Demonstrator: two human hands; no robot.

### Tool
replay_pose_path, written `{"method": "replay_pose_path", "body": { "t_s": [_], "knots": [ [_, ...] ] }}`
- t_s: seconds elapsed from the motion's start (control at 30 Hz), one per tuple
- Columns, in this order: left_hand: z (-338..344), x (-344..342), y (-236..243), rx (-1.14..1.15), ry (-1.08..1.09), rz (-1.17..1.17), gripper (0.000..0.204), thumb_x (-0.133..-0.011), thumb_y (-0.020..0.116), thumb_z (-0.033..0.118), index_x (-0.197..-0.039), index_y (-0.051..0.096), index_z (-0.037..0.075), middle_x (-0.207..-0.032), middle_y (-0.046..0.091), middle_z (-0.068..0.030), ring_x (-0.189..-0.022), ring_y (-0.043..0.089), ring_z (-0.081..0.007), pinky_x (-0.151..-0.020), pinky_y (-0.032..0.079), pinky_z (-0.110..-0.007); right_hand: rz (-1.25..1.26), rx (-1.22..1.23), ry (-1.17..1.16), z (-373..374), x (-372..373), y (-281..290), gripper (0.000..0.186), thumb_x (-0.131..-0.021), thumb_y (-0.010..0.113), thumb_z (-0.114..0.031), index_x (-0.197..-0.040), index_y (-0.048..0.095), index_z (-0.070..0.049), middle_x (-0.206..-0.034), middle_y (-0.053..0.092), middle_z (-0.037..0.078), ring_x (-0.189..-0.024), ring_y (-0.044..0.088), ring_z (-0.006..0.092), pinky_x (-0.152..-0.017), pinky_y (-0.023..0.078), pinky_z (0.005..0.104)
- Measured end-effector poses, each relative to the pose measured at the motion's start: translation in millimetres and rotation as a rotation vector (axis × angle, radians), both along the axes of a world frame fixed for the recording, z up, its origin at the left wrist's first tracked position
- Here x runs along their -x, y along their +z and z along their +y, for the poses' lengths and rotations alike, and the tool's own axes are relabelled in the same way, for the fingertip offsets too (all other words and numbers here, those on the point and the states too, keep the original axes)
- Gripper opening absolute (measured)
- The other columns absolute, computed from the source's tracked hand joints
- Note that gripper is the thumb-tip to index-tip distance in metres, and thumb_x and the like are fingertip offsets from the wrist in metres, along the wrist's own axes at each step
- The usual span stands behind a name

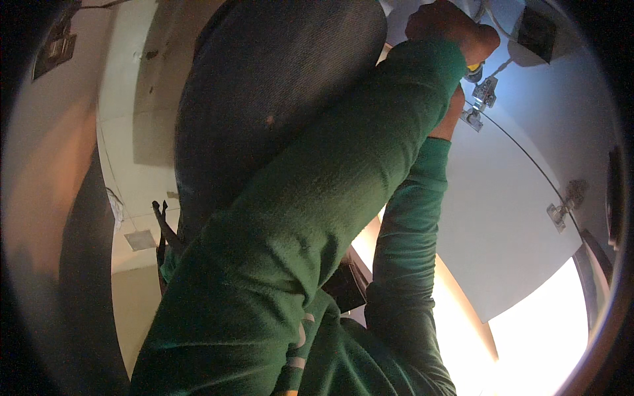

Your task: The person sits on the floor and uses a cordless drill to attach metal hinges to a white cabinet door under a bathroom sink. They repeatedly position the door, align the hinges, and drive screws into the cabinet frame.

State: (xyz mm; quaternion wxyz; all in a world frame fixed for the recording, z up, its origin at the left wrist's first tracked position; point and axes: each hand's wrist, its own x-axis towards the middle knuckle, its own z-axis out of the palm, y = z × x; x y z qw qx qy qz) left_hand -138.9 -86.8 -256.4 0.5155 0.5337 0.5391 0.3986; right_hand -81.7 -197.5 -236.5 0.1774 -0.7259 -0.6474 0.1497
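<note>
My left hand (452, 30), at the end of the long green sleeve, is curled at the upper right around a mostly hidden yellow-and-dark tool (473, 68), beside a metal hinge (484, 92). My right hand (454, 112) is lower, behind the left forearm; only some skin above its cuff shows, and its fingers are hidden. The hinge is fixed near the edge of a pale door panel (502, 218). A second hinge (558, 213) sits lower along that edge.
A dark denim-clad leg (257, 79) fills the upper middle. A pale tiled surface (135, 142) lies beyond it at left, beside a curved panel edge (79, 251). A dark square opening (535, 36) is at the upper right, and bright light shows at lower right.
</note>
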Motion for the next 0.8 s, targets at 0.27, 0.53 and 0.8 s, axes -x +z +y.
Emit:
{"method": "replay_pose_path", "body": {
  "t_s": [0.27,0.53,0.8],
  "knots": [
    [-5.0,0.7,6.2,0.039,0.031,0.011,0.046,-0.079,0.064,0.04,-0.105,0.067,0.003,-0.108,0.067,-0.0237,-0.1,0.066,-0.0376,-0.088,0.053,-0.044,0.026,0.02,-0.041,-5.1,-3.1,0.0,0.042,-0.082,0.075,-0.031,-0.097,0.059,0.005,-0.09,0.069,0.018,-0.084,0.068,0.0289,-0.072,0.052,0.0371],
    [-6.5,3.7,10.1,0.057,0.052,0.01,0.045,-0.079,0.063,0.04,-0.103,0.067,0.003,-0.107,0.067,-0.0238,-0.1,0.066,-0.0378,-0.088,0.053,-0.044,0.043,0.031,-0.066,-3.8,-6.5,2.7,0.039,-0.082,0.074,-0.028,-0.099,0.059,0.004,-0.091,0.069,0.017,-0.083,0.067,0.0282,-0.071,0.051,0.0372],
    [-9.4,9.8,12.1,0.061,0.081,0.02,0.043,-0.08,0.063,0.039,-0.102,0.067,0.003,-0.107,0.067,-0.0239,-0.1,0.066,-0.0381,-0.088,0.053,-0.045,0.006,0.019,0.026,0.9,-20.9,1.9,0.035,-0.082,0.073,-0.024,-0.102,0.061,0.001,-0.093,0.069,0.015,-0.084,0.066,0.0274,-0.072,0.051,0.0374]
  ]
}}
